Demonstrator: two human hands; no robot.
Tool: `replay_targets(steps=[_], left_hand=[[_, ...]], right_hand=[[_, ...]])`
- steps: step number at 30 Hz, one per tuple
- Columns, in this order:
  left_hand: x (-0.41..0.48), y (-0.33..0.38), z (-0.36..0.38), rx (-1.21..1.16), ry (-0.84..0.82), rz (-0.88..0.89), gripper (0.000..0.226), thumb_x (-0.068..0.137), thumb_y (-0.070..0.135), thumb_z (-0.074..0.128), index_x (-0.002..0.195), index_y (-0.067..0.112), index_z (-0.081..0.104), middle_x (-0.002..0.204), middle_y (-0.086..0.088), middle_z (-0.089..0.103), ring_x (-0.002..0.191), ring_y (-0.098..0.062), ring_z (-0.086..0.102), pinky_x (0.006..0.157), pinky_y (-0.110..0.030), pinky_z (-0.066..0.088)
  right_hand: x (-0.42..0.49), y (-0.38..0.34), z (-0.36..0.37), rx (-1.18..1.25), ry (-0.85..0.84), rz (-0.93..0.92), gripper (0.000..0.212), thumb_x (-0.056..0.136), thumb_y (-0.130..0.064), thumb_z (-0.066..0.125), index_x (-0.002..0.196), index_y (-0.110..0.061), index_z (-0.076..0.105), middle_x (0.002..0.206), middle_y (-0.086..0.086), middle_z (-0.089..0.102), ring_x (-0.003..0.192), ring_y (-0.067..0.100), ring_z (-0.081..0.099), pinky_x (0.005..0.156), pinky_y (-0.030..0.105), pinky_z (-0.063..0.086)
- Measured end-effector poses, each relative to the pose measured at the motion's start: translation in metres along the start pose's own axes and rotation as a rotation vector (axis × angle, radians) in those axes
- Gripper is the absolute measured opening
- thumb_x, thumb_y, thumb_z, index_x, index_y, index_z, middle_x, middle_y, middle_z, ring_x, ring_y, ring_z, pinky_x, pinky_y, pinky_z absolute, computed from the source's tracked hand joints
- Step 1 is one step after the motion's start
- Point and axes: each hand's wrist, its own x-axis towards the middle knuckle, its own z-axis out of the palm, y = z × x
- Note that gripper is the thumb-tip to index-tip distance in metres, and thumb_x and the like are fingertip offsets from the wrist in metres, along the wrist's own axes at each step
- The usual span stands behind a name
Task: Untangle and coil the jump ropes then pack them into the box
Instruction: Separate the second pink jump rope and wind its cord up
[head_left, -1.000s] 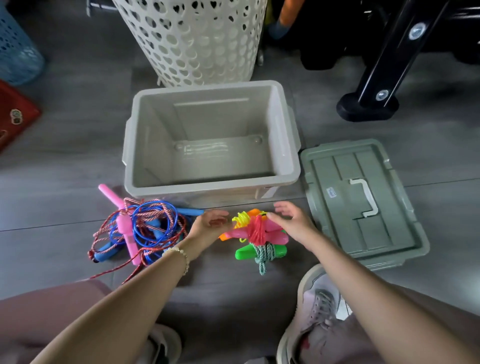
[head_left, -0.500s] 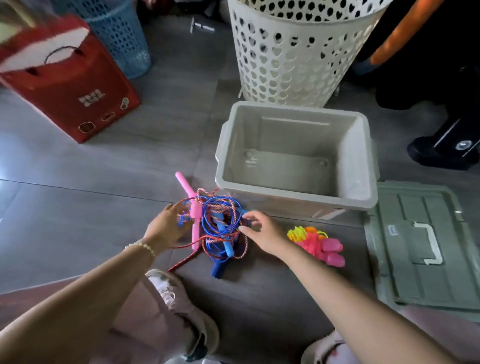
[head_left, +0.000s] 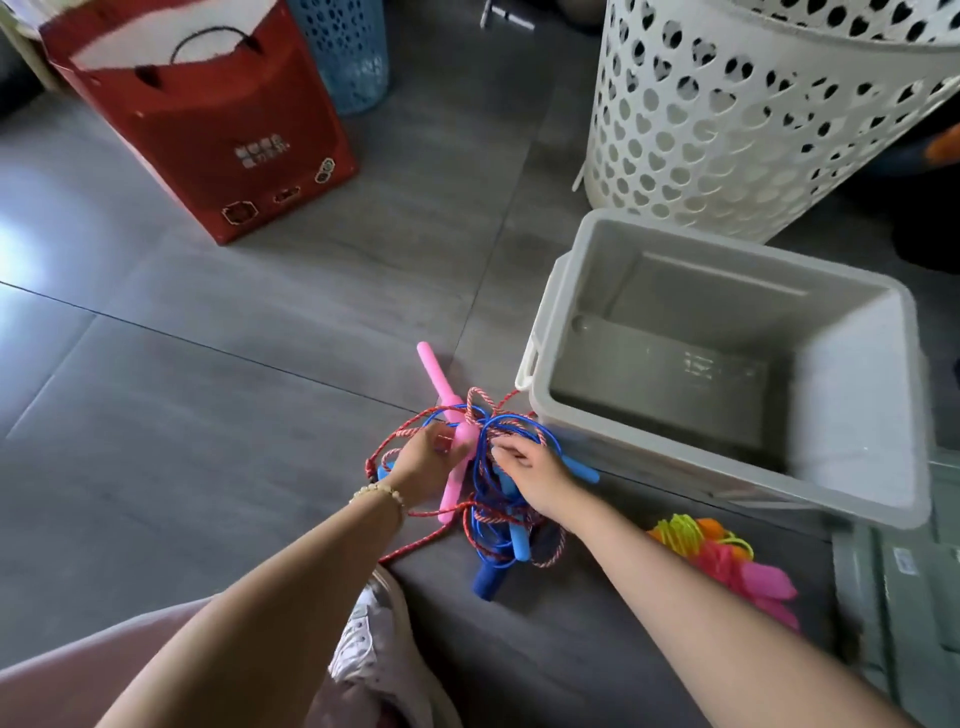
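A tangle of jump ropes (head_left: 483, 483) lies on the grey floor: a red-and-white braided rope, a blue rope with blue handles (head_left: 519, 540) and pink handles (head_left: 439, 379). My left hand (head_left: 428, 462) grips the tangle at the pink handle. My right hand (head_left: 530, 467) has its fingers curled into the blue rope loops. The empty grey box (head_left: 727, 488) stands open to the right of the tangle. A coiled bundle of pink, orange and yellow ropes (head_left: 727, 561) lies near the box's front corner.
The box's grey-green lid (head_left: 904, 582) lies at the right edge. A white perforated hamper (head_left: 753, 114) stands behind the box. A red bag (head_left: 208, 119) and a blue basket (head_left: 348, 52) stand at the far left. My shoe (head_left: 374, 644) is below the tangle.
Both hands left the coiled bright bundle and moved left onto the tangled ropes, closing on them. The view swung to the left.
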Motion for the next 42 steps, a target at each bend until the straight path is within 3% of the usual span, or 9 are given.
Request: replay_targets(steps=[8, 11, 16, 19, 23, 27, 33, 37, 42], left_hand=[[-0.020, 0.048, -0.070, -0.038, -0.187, 0.094, 0.014, 0.097, 0.018, 0.052, 0.086, 0.017, 0.043, 0.069, 0.000, 0.050, 0.048, -0.005, 0.044, 0.047, -0.015, 0.039], [-0.053, 0.083, -0.104, 0.074, -0.321, 0.202, 0.014, 0.098, 0.018, 0.048, 0.100, 0.004, 0.047, 0.075, 0.000, 0.050, 0.057, -0.004, 0.047, 0.057, -0.016, 0.041], [-0.115, 0.155, -0.146, 0.132, -0.240, 0.393, 0.007, 0.100, 0.017, 0.044, 0.105, 0.012, 0.044, 0.079, 0.002, 0.051, 0.061, 0.000, 0.053, 0.057, -0.011, 0.043], [-0.142, 0.192, -0.164, 0.014, 0.053, 0.484, 0.015, 0.101, 0.028, 0.039, 0.093, 0.017, 0.042, 0.071, 0.000, 0.048, 0.047, -0.003, 0.047, 0.054, -0.019, 0.041], [-0.165, 0.231, -0.166, -0.145, 0.263, 0.496, 0.025, 0.103, 0.032, 0.034, 0.101, 0.011, 0.045, 0.066, -0.003, 0.048, 0.038, 0.001, 0.044, 0.046, -0.013, 0.039], [-0.175, 0.245, -0.126, 0.002, 0.104, 0.474, 0.034, 0.094, 0.040, 0.054, 0.073, 0.013, 0.053, 0.059, 0.001, 0.048, 0.039, 0.000, 0.041, 0.044, -0.011, 0.036], [-0.193, 0.270, -0.062, -0.076, -0.230, 0.624, 0.018, 0.084, 0.026, 0.072, 0.094, 0.012, 0.071, 0.082, -0.002, 0.072, 0.064, -0.009, 0.053, 0.059, -0.021, 0.047], [-0.208, 0.308, -0.062, -0.342, -0.169, 0.705, 0.027, 0.089, 0.021, 0.064, 0.065, 0.013, 0.057, 0.052, 0.007, 0.059, 0.043, -0.006, 0.043, 0.048, -0.016, 0.041], [-0.213, 0.341, -0.085, -0.677, -0.262, 0.722, 0.023, 0.090, 0.016, 0.059, 0.069, 0.014, 0.049, 0.053, 0.006, 0.050, 0.043, -0.004, 0.036, 0.045, -0.013, 0.035]], right_hand=[[-0.036, -0.058, -0.002, 0.053, -0.006, -0.128, 0.050, 0.095, -0.034, 0.051, 0.142, -0.024, 0.035, 0.142, -0.001, 0.043, 0.126, 0.009, 0.045, 0.109, 0.020, 0.030], [-0.058, -0.099, -0.007, 0.172, -0.056, -0.195, 0.043, 0.098, -0.027, 0.045, 0.140, -0.022, 0.039, 0.135, -0.006, 0.039, 0.089, -0.015, 0.048, 0.074, -0.007, 0.033], [-0.099, -0.144, -0.018, 0.196, -0.191, -0.299, 0.049, 0.080, -0.068, 0.051, 0.093, -0.023, 0.066, 0.093, -0.002, 0.065, 0.089, 0.011, 0.057, 0.092, 0.034, 0.044], [-0.129, -0.152, -0.042, 0.167, -0.208, -0.312, 0.038, 0.091, -0.049, 0.047, 0.087, -0.015, 0.062, 0.074, -0.002, 0.060, 0.071, 0.009, 0.056, 0.076, 0.022, 0.044], [-0.163, -0.139, -0.089, -0.170, -0.205, -0.300, 0.029, 0.101, -0.013, 0.039, 0.084, -0.007, 0.062, 0.075, -0.001, 0.061, 0.071, 0.003, 0.056, 0.080, 0.022, 0.044], [-0.206, -0.170, -0.139, -0.020, -0.065, -0.339, 0.029, 0.099, -0.011, 0.040, 0.081, -0.010, 0.062, 0.075, -0.001, 0.070, 0.072, 0.006, 0.066, 0.072, 0.023, 0.054], [-0.256, -0.254, -0.186, 0.226, 0.200, -0.633, 0.026, 0.099, -0.017, 0.041, 0.090, -0.007, 0.064, 0.075, 0.002, 0.072, 0.071, 0.012, 0.069, 0.066, 0.021, 0.057], [-0.257, -0.257, -0.199, 0.319, 0.363, -0.659, 0.026, 0.095, -0.032, 0.046, 0.095, -0.010, 0.061, 0.089, 0.004, 0.066, 0.080, 0.014, 0.065, 0.067, 0.025, 0.057], [-0.241, -0.221, -0.171, 0.367, -0.063, -0.510, 0.064, 0.086, -0.054, 0.035, 0.123, -0.005, 0.053, 0.116, 0.008, 0.061, 0.106, 0.019, 0.059, 0.092, 0.038, 0.049]])
